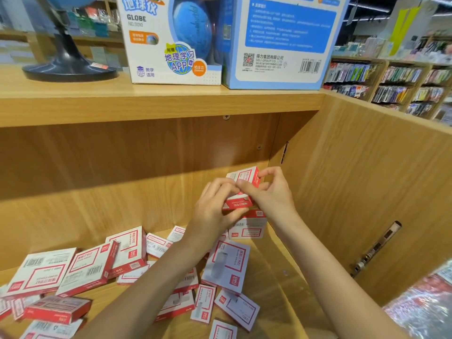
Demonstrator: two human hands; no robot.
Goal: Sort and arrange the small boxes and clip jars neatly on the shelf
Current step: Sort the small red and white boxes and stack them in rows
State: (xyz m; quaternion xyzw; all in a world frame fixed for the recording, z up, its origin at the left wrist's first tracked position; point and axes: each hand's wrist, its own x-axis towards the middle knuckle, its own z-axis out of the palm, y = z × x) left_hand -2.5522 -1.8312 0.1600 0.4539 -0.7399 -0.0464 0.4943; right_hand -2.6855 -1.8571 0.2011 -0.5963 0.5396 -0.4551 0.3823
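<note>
Several small red-and-white boxes lie scattered on the wooden shelf floor (281, 285), among them a large one (39, 272) at the left and a flat one (227, 264) in the middle. At the back right corner a short stack of boxes (249, 227) stands. Above it, both hands hold small red-and-white boxes: my left hand (215, 209) grips a small box (238, 203) from the left, and my right hand (269, 192) pinches the upper box (247, 178) between thumb and fingers. No clip jars are visible.
The shelf's right wooden side wall (367, 192) stands close to the stack, with a metal bracket (376, 248) on it. On the shelf above stand two globe cartons (171, 37) and a globe's black base (68, 67). A plastic-wrapped pack (425, 307) lies at the lower right.
</note>
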